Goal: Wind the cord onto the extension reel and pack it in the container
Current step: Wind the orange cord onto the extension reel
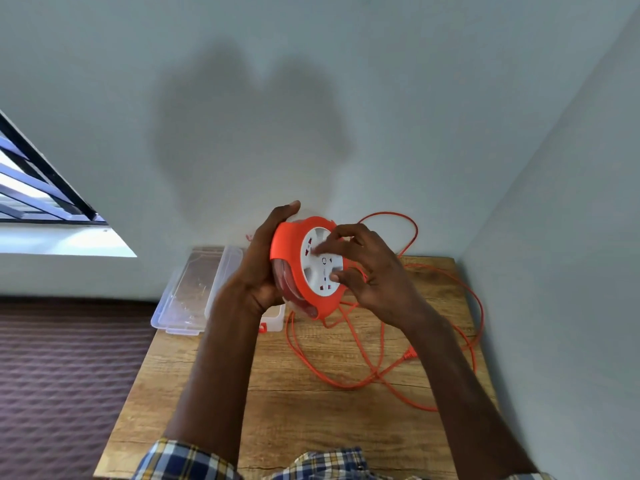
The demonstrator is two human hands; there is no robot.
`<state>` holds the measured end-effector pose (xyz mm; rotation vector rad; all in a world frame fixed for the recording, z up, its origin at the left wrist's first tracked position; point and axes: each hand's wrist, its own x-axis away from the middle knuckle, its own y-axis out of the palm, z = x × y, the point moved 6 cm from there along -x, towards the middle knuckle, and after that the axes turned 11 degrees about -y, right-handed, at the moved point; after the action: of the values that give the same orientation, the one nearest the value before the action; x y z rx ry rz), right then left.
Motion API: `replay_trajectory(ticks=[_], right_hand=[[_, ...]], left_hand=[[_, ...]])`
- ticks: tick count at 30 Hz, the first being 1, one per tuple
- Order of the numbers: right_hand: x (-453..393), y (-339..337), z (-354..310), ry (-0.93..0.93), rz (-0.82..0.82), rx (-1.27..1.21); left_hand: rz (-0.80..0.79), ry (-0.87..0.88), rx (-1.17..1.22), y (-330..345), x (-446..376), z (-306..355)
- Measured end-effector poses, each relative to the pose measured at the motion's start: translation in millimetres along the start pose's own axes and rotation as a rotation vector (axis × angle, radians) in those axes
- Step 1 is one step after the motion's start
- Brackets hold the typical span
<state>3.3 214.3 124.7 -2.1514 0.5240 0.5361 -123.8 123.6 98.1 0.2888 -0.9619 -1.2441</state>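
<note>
Head view: wooden tabletop (311, 410) stands in a corner of grey walls. Orange cord (379, 372) lies in loose loops over the right half of the tabletop, one loop up against the back wall, plug near the right edge. Clear plastic container (194, 292) sits at the back left corner, partly hidden behind the left arm. Extension reel (304, 268) is held in the air above the back of the tabletop, tilted; orange housing w/ white round socket face, some cord wound inside. Left hand (259, 268) grasps the reel's rim from the left side. Right hand (370, 271) has curled fingers pinching the white face.
</note>
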Motion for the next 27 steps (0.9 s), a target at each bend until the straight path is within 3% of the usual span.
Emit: replay_trajectory(ticks=[5, 11, 16, 27], right_hand=[[3, 1, 4, -0.116, -0.065, 0.056], [1, -1, 8, -0.151, 0.043, 0.134], [5, -6, 18, 0.002, 0.177, 0.108], [6, -9, 21, 0.102, 0.127, 0.155]], left_hand=[[-0.017, -0.028, 0.004, -5, -2, -1], [-0.088, -0.025, 0.061, 3, -3, 0], [-0.084, 0.020, 0.082, 13, -7, 2], [0.122, 0.148, 0.079, 19, -8, 5]])
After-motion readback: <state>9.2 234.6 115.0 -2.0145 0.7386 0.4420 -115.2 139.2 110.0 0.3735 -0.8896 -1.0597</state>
